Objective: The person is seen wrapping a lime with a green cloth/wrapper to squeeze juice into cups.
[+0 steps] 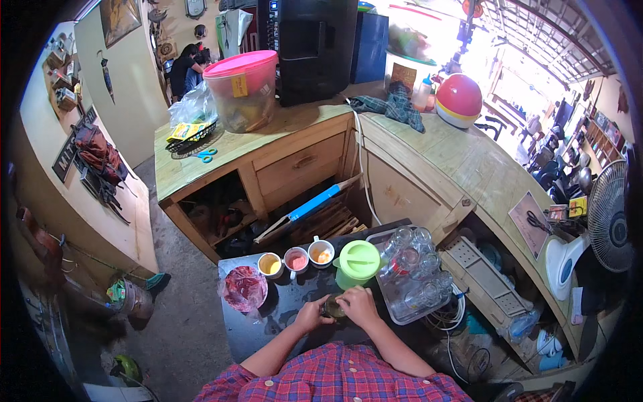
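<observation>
Close to my body, above the dark table (pixel 244 345), my left hand (pixel 312 315) is wrapped around the side of a small round glass (pixel 333 307) that looks olive-green inside. The fingers of my right hand (pixel 360 307) close over its other side and rim. Just beyond my right hand stands a light green lidded pitcher (pixel 360 258). Three cups form a row left of it: one with yellow contents (pixel 270 265), one with pink (pixel 296 260), one with orange (pixel 321 253). At the table's left lies a bowl with red contents and plastic wrap (pixel 245 289).
A clear tray (pixel 402 317) of several upturned glasses (pixel 423 263) sits right of the pitcher. Wooden counters beyond carry a pink-lidded bucket (pixel 241 87), blue scissors (pixel 206 155) and a red-and-white ball-shaped object (pixel 459 100). A white fan (pixel 566 264) stands at right. Another person (pixel 184 70) is far back.
</observation>
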The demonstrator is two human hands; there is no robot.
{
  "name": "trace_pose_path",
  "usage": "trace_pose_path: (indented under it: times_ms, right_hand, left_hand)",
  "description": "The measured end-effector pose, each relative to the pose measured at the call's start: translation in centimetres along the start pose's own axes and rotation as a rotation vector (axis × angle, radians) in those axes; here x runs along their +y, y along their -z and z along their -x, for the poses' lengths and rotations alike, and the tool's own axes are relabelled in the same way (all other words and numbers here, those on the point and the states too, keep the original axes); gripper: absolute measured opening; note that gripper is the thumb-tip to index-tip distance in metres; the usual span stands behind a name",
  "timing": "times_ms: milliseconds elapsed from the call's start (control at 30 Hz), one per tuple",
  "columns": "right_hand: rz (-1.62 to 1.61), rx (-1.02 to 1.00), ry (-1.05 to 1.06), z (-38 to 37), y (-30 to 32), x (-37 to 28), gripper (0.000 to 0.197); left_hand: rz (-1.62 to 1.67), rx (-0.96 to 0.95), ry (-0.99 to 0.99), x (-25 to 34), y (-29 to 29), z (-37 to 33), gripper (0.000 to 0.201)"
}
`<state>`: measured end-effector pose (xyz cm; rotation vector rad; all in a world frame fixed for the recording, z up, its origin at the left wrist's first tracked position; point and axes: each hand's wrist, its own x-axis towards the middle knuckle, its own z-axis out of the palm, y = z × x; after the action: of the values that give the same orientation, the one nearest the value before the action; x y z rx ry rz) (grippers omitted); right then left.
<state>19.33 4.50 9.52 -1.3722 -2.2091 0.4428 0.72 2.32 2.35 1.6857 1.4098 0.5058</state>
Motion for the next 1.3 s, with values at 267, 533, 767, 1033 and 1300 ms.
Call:
trace_pose_path:
  times_ms: [267, 533, 767, 1033, 1300]
  right_hand:
    - [0.059, -0.024, -0.019, -0.3, 0.3, -0.7, 0.018]
    - [-0.036, 0.055, 0.005, -0.5, -0.3, -0.2, 0.015]
    - [0.045, -0.008, 0.008, -0.6, -0.2, -0.3, 0.014]
    - [-0.004, 0.046, 0.030, -0.8, 0.1, -0.4, 0.015]
    - [0.089, 0.007, 0.002, -0.8, 0.5, -1.0, 0.015]
  left_hand:
    - [0.038, 0.045, -0.065, -1.4, -0.6, -0.1, 0.085]
    - [0.046, 0.030, -0.040, -0.9, -0.3, 0.0, 0.085]
    - [0.004, 0.032, -0.053, -0.6, -0.1, 0.0, 0.084]
    - [0.062, 0.039, -0.076, -1.1, -0.4, 0.0, 0.085]
    - [0.032, 0.014, -0.020, -0.1, 0.2, 0.2, 0.085]
